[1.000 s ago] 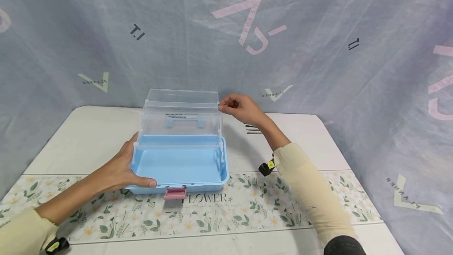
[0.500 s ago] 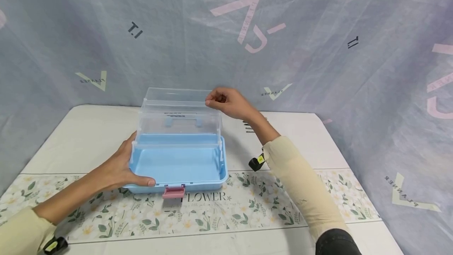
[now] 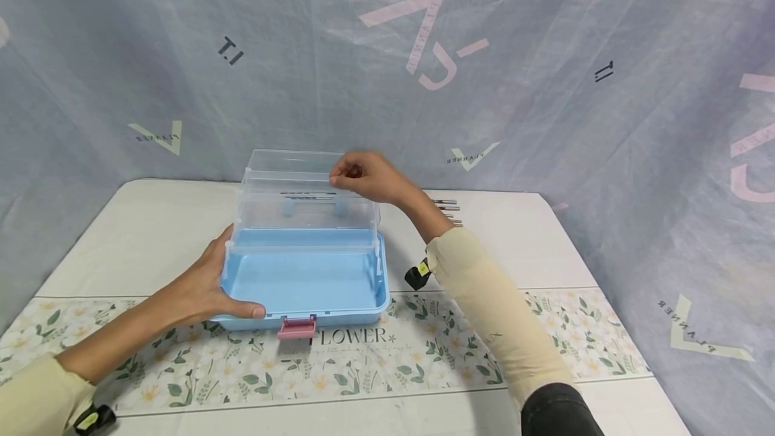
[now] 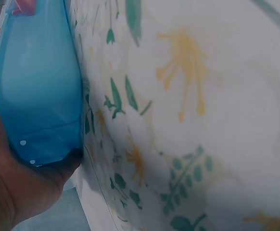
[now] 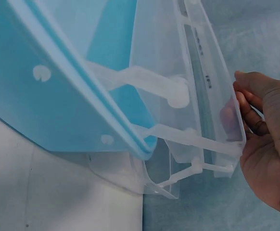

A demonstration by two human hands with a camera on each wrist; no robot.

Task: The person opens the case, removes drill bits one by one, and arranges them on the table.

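Observation:
A light blue plastic case [image 3: 303, 281] with a pink latch [image 3: 297, 328] stands with its clear tiered trays [image 3: 309, 184] raised at the back. My left hand [image 3: 212, 288] grips the case's left end, thumb over the front rim. In the left wrist view that hand [image 4: 19, 187] wraps the end wall. Over the top tray, my right hand [image 3: 369, 179] has curled fingers, thumb near the forefinger. The right wrist view has this hand [image 5: 270, 130] right at a clear tray's edge, one fingertip showing through the plastic; whether it pinches anything I cannot tell.
Several thin dark metal rods [image 3: 447, 208] lie on the white table right of the case, partly behind my right forearm. More slender rods [image 3: 309, 196] show through the clear plastic. A floral cloth strip [image 3: 339, 372] crosses the table. A grey curtain [image 3: 514, 86] hangs behind.
My right hand has moved left along the top tray, from its right end to nearer the middle. More rods now show beside the forearm. My left hand keeps its grip on the case.

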